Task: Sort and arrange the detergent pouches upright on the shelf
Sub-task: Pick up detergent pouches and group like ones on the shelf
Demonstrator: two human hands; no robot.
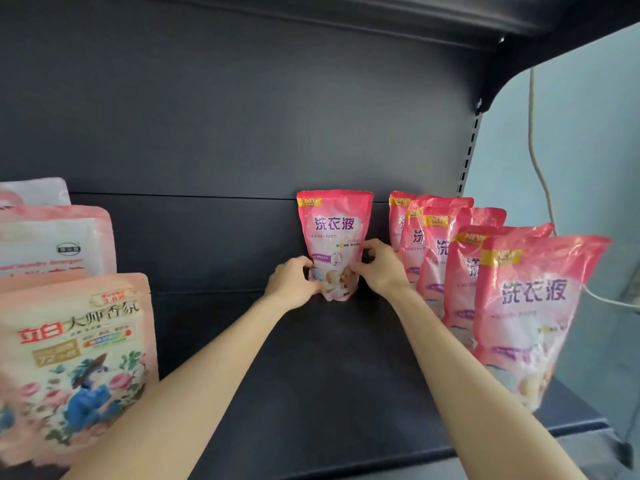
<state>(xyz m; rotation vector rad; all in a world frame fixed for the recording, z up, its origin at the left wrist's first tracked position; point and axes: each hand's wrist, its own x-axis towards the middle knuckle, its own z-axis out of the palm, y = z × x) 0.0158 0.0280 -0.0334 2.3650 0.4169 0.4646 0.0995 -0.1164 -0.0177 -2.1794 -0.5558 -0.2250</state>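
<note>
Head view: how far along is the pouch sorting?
Done: row of pink pouches stands upright at right, floral pouches at left. In hand: left hand and right hand grip one pink pouch upright at the back. Left: release it; shelf space before it looks unfilled.

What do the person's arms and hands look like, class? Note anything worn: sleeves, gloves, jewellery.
The left arm and right arm are bare to the frame's edge: no sleeves or cuffs. The left hand and right hand wear no gloves. Neither wrist carries a watch or bracelet. No ring shows, though such detail is small here.
</note>
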